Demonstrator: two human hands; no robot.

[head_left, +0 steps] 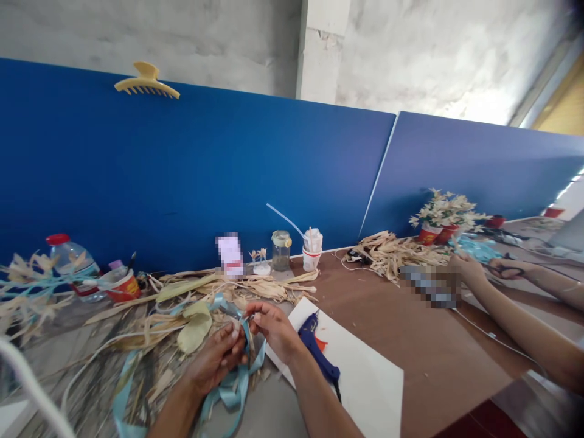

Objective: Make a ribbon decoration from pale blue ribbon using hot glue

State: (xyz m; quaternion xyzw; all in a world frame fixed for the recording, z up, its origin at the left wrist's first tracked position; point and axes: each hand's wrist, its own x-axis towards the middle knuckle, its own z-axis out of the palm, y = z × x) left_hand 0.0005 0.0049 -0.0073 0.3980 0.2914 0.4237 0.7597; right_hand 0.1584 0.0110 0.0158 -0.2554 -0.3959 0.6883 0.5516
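Okay, taking the glue gun [319, 353] as reference, biggest first. Blue partition [228, 164] runs across the back, well behind the gun. Brown tabletop [378, 328] carries everything, stretching right of it. Co-worker's arm [511, 316] comes in far right of the gun; that person's other hand has scissors [506, 269]. White board [374, 377] sits directly under the gun. Dry husk pile [387, 252] is behind and right of it, more strips behind and left.

Light-blue ribbon [233, 395] is left of the gun: one length up between the person's hands, the rest looped below. Left hand [219, 353]: just left of the gun, fingers curled, thumb and fingertips pinching the ribbon. Right hand [274, 328]: between left hand and gun, thumb and forefinger tips close together at the ribbon; can't tell if they grip it.

Clear bottle [75, 264], red cap, far left of the gun. Jar [281, 252] and paper cup [311, 260] stand behind it.
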